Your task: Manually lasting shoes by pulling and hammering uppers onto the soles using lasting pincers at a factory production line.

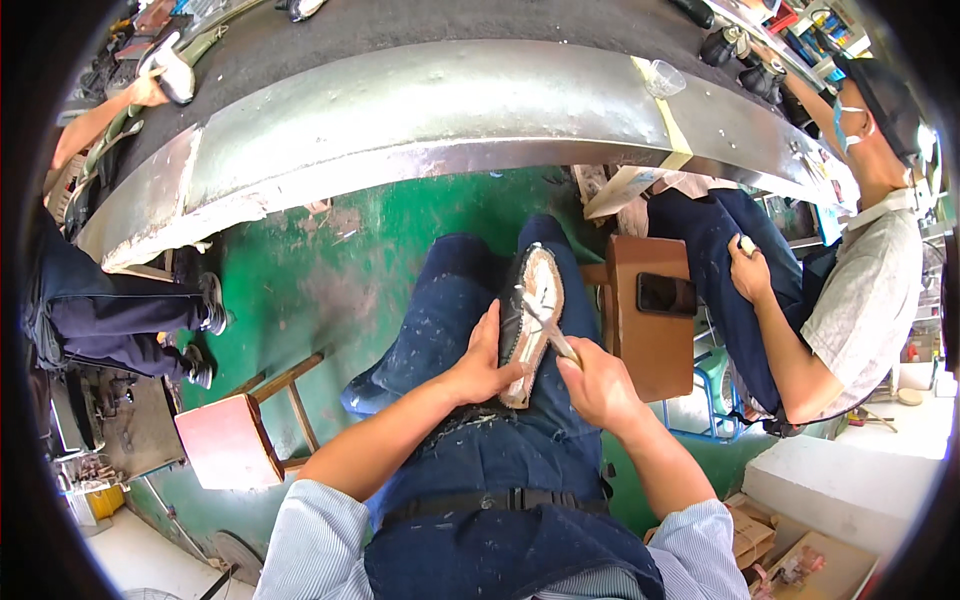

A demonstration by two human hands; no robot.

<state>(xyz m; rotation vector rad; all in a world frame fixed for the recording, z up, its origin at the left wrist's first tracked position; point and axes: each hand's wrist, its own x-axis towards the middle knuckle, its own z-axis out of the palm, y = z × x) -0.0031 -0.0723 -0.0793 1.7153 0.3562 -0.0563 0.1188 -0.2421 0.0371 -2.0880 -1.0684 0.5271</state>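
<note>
An upturned shoe (542, 272), its pale unfinished underside showing, rests along my thighs with its toe pointing away from me. My left hand (486, 362) is closed on the near left side of the shoe, fingers along its dark upper and thumb over its edge. My right hand (602, 388) grips the light handle of a slim metal tool (548, 326). The tool's metal end lies over the middle of the underside; its exact kind is hard to make out. Dark blue trousers with pale specks lie beneath the shoe.
A long metal-edged workbench (400, 105) curves across the front. On my right, a brown stool (650, 345) bears a black phone (666, 294); beyond sits a co-worker (868, 300). Another wooden stool (230, 442) stands at left. A second person's hand (148, 90) holds a shoe at far left.
</note>
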